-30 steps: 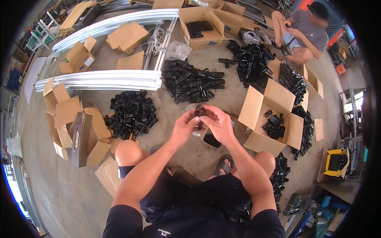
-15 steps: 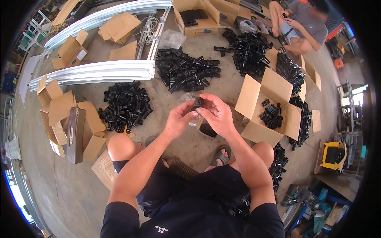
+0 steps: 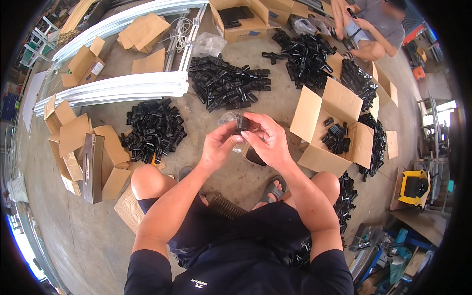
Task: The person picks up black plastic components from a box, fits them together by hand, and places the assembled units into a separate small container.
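Note:
Between my two hands is a small black tubular fitting (image 3: 241, 125), held upright above the floor between my knees. My left hand (image 3: 219, 146) pinches it from the left with thumb and fingers. From the other side my right hand (image 3: 270, 142) grips it, its thumb low on the piece. Crumpled clear plastic (image 3: 228, 118) lies on the floor behind the fingers. A small open box (image 3: 255, 157) with dark contents stands below my right hand, partly hidden by it.
Piles of black fittings lie at the left (image 3: 155, 129), ahead (image 3: 226, 83) and farther right (image 3: 307, 59). An open carton (image 3: 341, 101) at right holds several fittings. Flattened cardboard (image 3: 110, 142) and white metal rails (image 3: 118, 91) are at left. A seated person (image 3: 376, 29) handles something dark at upper right.
The fitting has turned slightly in my fingers and moved a little left with both hands. The whole view has shifted slightly.

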Demonstrator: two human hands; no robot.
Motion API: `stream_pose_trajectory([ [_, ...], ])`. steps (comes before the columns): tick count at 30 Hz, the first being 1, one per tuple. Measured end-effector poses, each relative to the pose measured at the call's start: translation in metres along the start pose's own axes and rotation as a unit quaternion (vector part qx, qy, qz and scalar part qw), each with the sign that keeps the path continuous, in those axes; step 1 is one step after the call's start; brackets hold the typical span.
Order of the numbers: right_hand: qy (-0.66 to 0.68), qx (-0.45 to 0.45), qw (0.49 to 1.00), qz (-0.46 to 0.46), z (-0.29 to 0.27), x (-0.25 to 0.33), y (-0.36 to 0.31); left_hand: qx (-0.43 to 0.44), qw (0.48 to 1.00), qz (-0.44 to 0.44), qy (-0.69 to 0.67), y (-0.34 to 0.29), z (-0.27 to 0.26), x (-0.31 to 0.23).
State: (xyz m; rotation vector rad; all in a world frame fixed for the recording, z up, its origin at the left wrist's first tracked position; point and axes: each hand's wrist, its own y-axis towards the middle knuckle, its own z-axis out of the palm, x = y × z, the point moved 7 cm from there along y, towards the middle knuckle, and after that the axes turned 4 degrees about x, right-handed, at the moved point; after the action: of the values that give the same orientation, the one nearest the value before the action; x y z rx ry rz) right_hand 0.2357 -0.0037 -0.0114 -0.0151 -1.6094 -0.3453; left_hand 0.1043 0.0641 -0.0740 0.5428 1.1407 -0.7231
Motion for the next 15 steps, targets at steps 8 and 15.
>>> stream_pose_trajectory([
  [8,0.015,-0.007,1.0,0.005,-0.002,-0.002,-0.002,0.011,0.999,-0.021,0.029,0.001,0.001,-0.004],
  [15,0.024,-0.014,0.999,0.032,-0.004,-0.01,-0.001,0.018,0.997,-0.009,0.081,-0.001,-0.004,0.004],
])
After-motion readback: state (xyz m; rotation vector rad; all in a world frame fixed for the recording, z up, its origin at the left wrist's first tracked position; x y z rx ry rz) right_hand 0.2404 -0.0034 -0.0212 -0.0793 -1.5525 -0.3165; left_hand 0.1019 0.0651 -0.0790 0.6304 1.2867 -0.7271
